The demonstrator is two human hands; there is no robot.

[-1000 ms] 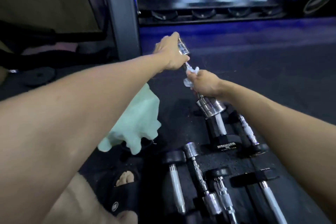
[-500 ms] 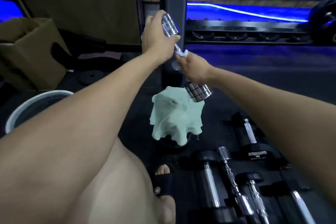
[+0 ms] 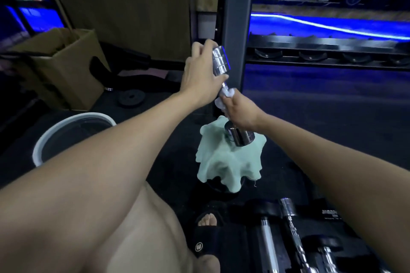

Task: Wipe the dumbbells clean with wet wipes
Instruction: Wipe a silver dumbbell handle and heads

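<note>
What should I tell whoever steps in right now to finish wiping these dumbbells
Left hand: grips the upper head of the chrome dumbbell, holding it up off the floor, tilted.
Right hand: fingers curled round the handle with the wet wipe bunched against it.
The lower head hangs over the green cloth, which is draped over something dark.
More dumbbells lie on the floor at bottom right. A white bucket stands to the left.
Done: cannot tell how much of this one is clean.
Left: finish the handle and both heads, set it down, then do the ones on the floor.
</note>
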